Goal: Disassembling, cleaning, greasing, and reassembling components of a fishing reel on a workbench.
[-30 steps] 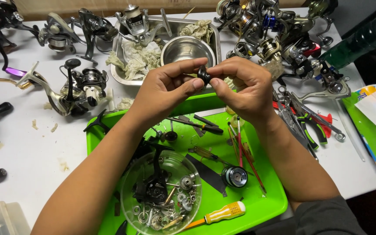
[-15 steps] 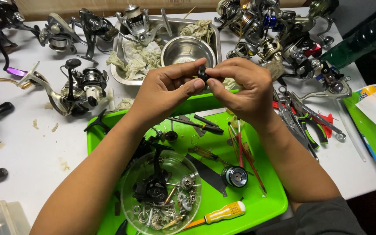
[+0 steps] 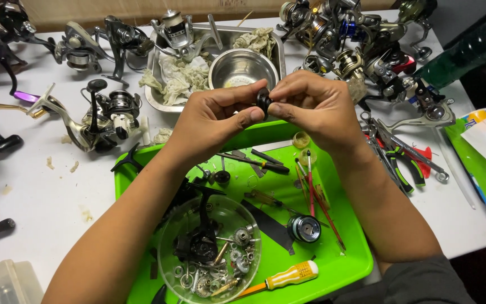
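Almost nothing shifted since a second ago: my left hand (image 3: 212, 121) and right hand (image 3: 316, 107) stay pinched, fingers closed on the small black part (image 3: 263, 100), held above the green tray's (image 3: 344, 264) far edge, near the steel bowl (image 3: 243, 67). Work remains fine fingertip fitting.

One green tray (image 3: 344, 264), one steel bowl (image 3: 242, 67), two hands (image 3: 215, 121).

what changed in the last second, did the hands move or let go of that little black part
Almost nothing. Both hands keep the small black part pinched between fingertips above the green tray; the left hand and right hand only adjusted their fingers slightly, and neither grip let go. The clear bowl of parts, the yellow-handled screwdriver and the reels around stayed put.
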